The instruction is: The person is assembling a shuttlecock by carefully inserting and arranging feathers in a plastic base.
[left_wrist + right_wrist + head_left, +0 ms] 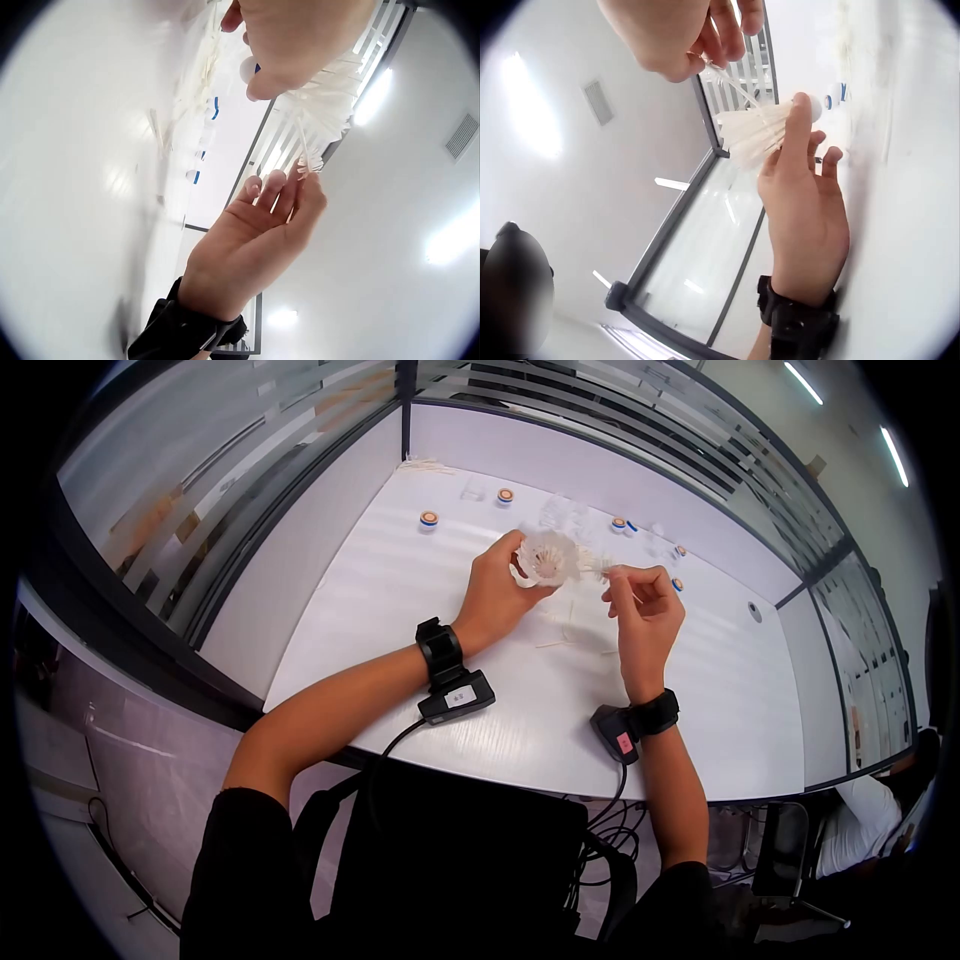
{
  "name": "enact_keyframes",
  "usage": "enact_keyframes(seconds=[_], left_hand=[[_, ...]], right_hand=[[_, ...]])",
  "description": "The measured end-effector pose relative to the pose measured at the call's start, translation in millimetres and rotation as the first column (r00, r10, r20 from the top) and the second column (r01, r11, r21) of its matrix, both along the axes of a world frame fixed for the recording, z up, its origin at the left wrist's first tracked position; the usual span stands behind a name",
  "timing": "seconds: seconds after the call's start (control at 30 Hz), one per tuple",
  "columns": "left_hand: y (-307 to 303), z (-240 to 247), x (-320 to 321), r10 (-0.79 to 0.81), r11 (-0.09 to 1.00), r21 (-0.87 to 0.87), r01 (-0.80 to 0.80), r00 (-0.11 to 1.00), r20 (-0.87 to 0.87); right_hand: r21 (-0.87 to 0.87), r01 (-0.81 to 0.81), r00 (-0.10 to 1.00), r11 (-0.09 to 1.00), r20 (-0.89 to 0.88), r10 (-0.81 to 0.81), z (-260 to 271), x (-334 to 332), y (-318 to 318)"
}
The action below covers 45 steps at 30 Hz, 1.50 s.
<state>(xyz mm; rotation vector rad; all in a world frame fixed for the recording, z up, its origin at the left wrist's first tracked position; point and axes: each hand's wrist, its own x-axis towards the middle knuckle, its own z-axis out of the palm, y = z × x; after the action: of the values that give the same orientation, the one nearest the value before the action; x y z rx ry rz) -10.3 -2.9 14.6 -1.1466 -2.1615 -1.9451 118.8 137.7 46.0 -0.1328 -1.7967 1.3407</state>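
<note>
Left hand [500, 592]: is held raised, fingers curved in a grip. Right hand [648, 618]: is held raised, thumb and forefinger pinched. Forearms [345, 698]: are extended forward.

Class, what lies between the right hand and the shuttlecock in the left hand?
A thin white strip, pinched by the right hand, runs toward the shuttlecock; the right wrist view shows it.

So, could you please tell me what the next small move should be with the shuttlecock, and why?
I would probably turn the shuttlecock slightly in the left hand: the right hand pinches what looks like a thin white feather whose far end overlaps the shuttlecock, and the views do not make clear whether it is attached there.
</note>
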Motion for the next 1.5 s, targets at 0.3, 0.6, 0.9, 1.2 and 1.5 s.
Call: enact_keyframes(seconds=[0.3,0.6,0.9,1.2,1.5], left_hand=[[3.8,-6.1,-0.4,-0.285,0.944,0.19,0.27,0.957,0.057],[5.5,-5.5,1.7,-0.333,0.935,0.178,0.308,0.934,0.133],[3.1,0.2,0.5,-0.335,0.94,0.143,0.31,0.916,0.22],[3.0,3.0,3.8,-0.417,0.904,0.214,0.37,0.872,0.255],[5.0,-1.4,1.2,-0.427,0.894,0.25,0.373,0.878,0.218]], right_hand=[[-0.323,-0.018,0.998,0.946,0.047,0.035,-1.2,-0.7,16.8],[-0.374,-0.049,0.987,0.926,0.124,0.102,-6.8,-1.8,16.3],[-0.298,-0.084,0.979,0.951,0.152,0.134,-6.0,-1.7,17.6],[-0.335,-0.129,0.973,0.933,0.14,0.185,-6.5,-4.6,15.5],[-0.466,-0.249,0.932,0.849,0.123,0.341,-8.9,-2.2,18.7]])
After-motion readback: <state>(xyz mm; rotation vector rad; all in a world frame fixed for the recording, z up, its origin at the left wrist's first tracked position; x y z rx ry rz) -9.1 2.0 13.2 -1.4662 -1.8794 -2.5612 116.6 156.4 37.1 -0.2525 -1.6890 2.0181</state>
